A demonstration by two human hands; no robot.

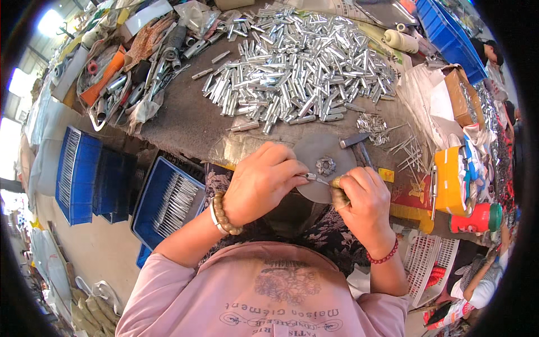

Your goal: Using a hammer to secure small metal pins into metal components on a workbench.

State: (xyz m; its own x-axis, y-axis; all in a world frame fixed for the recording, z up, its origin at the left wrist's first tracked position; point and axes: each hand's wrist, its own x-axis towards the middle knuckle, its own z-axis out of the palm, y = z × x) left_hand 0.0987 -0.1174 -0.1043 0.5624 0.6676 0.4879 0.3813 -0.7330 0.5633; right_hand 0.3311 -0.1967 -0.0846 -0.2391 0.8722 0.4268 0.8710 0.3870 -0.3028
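With the left grip (264,177) closed at the fingertips, pinching a silver tube (311,177) over a grey disc (309,150). Curling the right grip (365,194) just beside; cannot tell about any hold there. Facing a heap of tubes (297,67) on the counter (177,115), with a hammer (355,140) and loose pins (376,126) near the disc.

Your shirt (236,281) is pink with a dark print, your trousers (343,240) black with pale flowers, your beaded bracelet (219,209) brown, your bangle (215,217) white, your wristband (384,256) red, the tubes (303,70) silver, the surface (175,115) grey-brown, the bins (87,174) blue, and the jar (470,220) red with a green lid (494,217).
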